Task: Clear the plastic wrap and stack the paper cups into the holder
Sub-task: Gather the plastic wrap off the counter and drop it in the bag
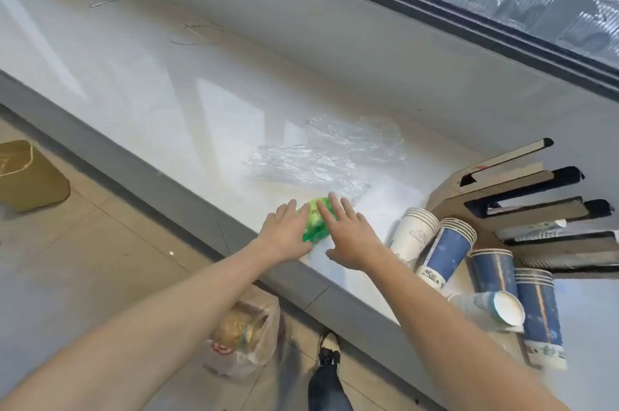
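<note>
Head view: both hands lie flat and spread, grasping nothing, on a green-printed patch (315,221) of the clear plastic wrap (321,156), which is spread over the white bench (167,99); the left hand (288,233) covers the patch's left edge and the right hand (348,236) its right edge, so the print is hard to make out. To the right of the wrap, stacks of paper cups (449,249) lie on their sides beside the slotted holder (509,186), whose right part is cut off by the frame edge. Below the wrap, on the floor, stands a plastic bag (244,337) with blurred contents.
</note>
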